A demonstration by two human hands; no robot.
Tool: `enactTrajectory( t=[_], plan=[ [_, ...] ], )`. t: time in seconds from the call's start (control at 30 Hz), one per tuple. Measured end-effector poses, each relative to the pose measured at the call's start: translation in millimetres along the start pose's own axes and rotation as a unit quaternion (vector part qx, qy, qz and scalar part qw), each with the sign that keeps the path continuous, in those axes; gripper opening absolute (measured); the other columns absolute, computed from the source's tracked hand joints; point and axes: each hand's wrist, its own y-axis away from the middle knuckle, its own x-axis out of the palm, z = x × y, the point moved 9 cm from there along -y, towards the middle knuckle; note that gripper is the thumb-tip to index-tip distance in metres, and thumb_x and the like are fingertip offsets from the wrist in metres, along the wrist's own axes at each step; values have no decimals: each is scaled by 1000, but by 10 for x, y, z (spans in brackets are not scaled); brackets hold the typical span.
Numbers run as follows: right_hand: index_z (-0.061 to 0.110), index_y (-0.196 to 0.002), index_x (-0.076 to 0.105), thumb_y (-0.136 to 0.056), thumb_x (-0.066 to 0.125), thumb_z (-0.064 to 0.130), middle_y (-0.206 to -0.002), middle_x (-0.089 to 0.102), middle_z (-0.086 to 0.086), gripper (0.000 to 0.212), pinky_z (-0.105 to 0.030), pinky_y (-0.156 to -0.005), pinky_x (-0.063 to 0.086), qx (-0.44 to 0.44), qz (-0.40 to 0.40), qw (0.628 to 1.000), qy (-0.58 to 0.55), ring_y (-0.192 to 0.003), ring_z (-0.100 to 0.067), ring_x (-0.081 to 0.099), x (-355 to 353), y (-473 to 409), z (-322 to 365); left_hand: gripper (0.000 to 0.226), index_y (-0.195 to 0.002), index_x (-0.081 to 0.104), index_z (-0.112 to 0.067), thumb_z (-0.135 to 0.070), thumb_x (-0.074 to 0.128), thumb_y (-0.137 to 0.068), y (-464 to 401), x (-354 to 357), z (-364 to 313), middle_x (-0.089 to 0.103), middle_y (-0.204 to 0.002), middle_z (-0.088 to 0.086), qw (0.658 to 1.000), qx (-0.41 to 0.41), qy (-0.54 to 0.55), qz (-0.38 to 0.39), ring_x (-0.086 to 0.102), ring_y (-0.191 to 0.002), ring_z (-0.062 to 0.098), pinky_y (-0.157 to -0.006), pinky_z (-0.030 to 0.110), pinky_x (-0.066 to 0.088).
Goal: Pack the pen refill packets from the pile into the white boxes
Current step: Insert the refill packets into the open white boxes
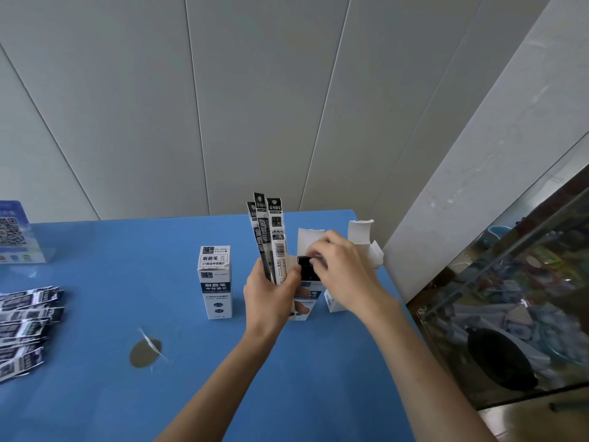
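Your left hand [271, 291] grips a small bunch of pen refill packets [267, 237] upright, fingers curled round their lower ends, the tops fanning above your knuckles. Just beside it, your right hand [342, 269] hovers at the mouth of an open white box [304, 309], fingertips pinching the dark tops of packets already standing inside. The two hands nearly touch over that box. A closed white box [215, 282] stands to the left of your left hand, and another open box [363, 247] sits behind your right wrist. The pile of packets [27, 327] lies well apart, at the left edge of the blue table [127, 393]
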Motion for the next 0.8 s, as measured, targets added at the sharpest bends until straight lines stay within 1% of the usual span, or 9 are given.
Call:
enactTrajectory(
  t=[0.1,0.27,0.4,0.47,0.5,0.57,0.63,0.73,0.8],
  plan=[
    [18,-103,71,-92,55,15,-100,61,-1,20,-42,-75,50,-6,31,999,28,-91,-25,60,97,-8,-3,10,-99,60,-10,-11,64,-89,-7,2,-1,72,-83,8,1000,6,1,0,71,-61,25,-45,37,56],
    [19,-112,68,-94,51,16,-103,56,-1,25,-41,-75,50,-4,30,999,23,-90,-24,59,105,-4,-21,13,-100,60,-10,-15,66,-89,-14,-9,-12,72,-83,7,1000,6,-1,2,71,-61,25,-46,40,57],
    [21,-122,61,-94,53,22,-108,53,2,29,-36,-80,49,16,-16,999,-41,-89,-18,58,1,4,-42,21,-99,60,-14,-26,72,-86,-6,-39,-103,71,-80,10,1000,10,-12,1,69,-57,23,-41,28,51],
    [21,-117,64,-92,58,28,-104,55,6,27,-26,-75,44,33,-67,993,-92,-77,-3,53,-121,14,-64,24,-97,59,-15,-29,74,-84,2,-47,-181,69,-74,12,1000,13,-25,9,65,-49,22,-38,23,45],
    [21,-112,67,-90,60,30,-101,58,8,24,-21,-71,40,39,-92,987,-124,-71,4,49,-190,20,-57,26,-97,59,-15,-29,75,-83,5,-49,-226,67,-71,12,999,19,-28,15,63,-47,20,-37,22,44],
    [22,-102,71,-88,64,36,-91,64,10,21,-16,-67,37,51,-111,973,-198,-63,5,50,-279,28,-34,26,-98,59,-14,-23,78,-81,12,-50,-318,65,-69,10,999,33,-25,33,61,-46,17,-36,22,44],
    [23,-100,72,-83,68,42,-85,69,10,26,-17,-62,42,75,-68,952,-289,-58,2,54,-274,27,4,27,-99,60,-16,-18,79,-79,28,-29,-389,65,-65,4,997,44,-31,64,60,-45,17,-35,21,43],
    [16,-95,73,-81,73,28,-88,74,-1,18,-35,-74,58,90,5,904,-417,-76,-16,70,-206,40,102,33,-100,60,-17,-15,82,-75,81,24,-449,64,-58,-2,991,54,-52,114,61,-45,18,-35,21,43],
    [9,-94,72,-83,72,15,-88,74,-8,13,-34,-74,58,102,11,871,-480,-82,-20,71,-193,67,115,30,-100,60,-18,-17,80,-77,117,37,-493,64,-57,-2,988,64,-44,132,62,-46,20,-35,22,44]
  ],
)
